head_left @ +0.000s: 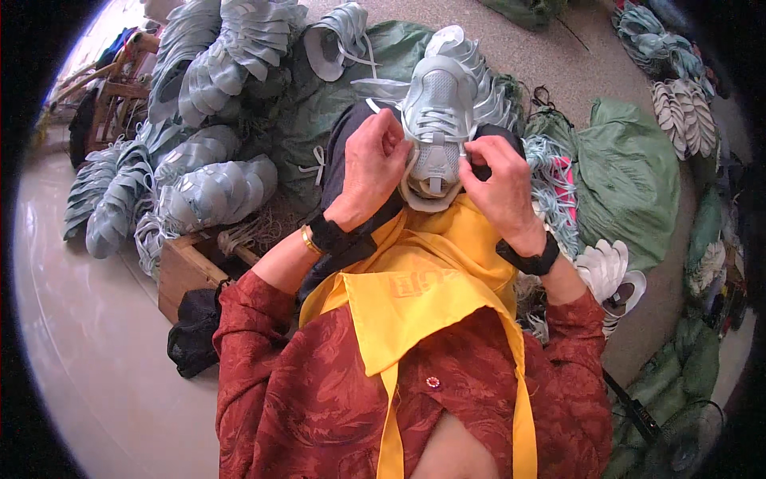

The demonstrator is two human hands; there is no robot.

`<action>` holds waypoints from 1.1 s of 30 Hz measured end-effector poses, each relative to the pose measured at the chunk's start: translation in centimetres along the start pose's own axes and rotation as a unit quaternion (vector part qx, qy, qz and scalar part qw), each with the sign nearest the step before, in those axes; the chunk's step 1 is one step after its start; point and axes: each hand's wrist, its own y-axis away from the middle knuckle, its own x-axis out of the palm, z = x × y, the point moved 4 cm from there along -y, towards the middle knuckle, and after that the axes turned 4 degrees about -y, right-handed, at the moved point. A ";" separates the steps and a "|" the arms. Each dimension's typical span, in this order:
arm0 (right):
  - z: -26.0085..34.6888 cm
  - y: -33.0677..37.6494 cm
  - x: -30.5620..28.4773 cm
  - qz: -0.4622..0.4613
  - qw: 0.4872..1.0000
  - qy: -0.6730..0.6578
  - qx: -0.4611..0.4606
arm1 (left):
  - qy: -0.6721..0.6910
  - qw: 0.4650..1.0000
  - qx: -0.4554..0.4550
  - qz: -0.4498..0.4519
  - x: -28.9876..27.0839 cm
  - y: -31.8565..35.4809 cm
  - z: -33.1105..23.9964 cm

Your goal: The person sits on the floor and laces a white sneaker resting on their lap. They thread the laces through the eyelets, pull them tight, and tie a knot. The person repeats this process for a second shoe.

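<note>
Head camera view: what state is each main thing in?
Shoe upper, laced, toe pointing away from the person
Left hand, fingers curled at its left edge, grip unclear
Right hand, fingers curled at its right edge, grip unclear
Stacked uppers at left, nested in rows
Green sack at right, crumpled
Yellow apron, worn, creased

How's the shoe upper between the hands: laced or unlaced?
Laced, at least partly: pale laces cross the front of the shoe upper.

Passage lay open over the pale floor (104,359) leftward; shoe uppers (231,68) blocked the upper left; a green sack (626,176) obstructed the right.
</note>
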 end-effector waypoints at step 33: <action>1.6 -1.7 1.0 0.041 0.964 0.212 -0.154 | -0.055 0.995 0.080 0.020 1.3 0.9 0.2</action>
